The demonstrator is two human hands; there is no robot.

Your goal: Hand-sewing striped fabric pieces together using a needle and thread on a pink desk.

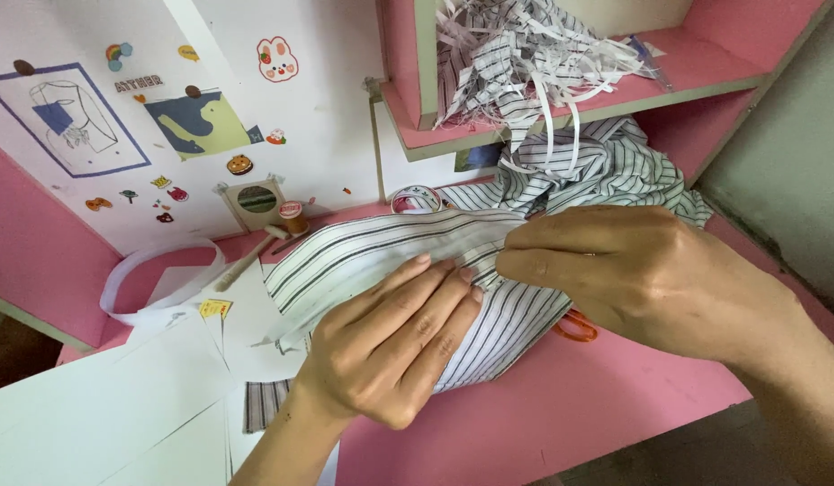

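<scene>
A white piece of cloth with dark stripes [363, 247] lies folded on a pink desk [561, 414]. My left hand [390, 342] lies flat on the cloth with its fingers together, pressing it down. My right hand [633, 270] pinches the cloth's folded edge at the middle, fingertips close to those of my left hand. More of the same striped cloth [615, 171] is heaped behind my right hand.
Cut striped strips [525, 54] spill from a pink shelf above. Orange scissor handles [574, 326] peek out under my right hand. White paper sheets [102, 405], a white band loop [156, 279], a thread spool [293, 214] and a tape roll [417, 198] lie at left and behind. Stickers and drawings cover the white wall [327, 117].
</scene>
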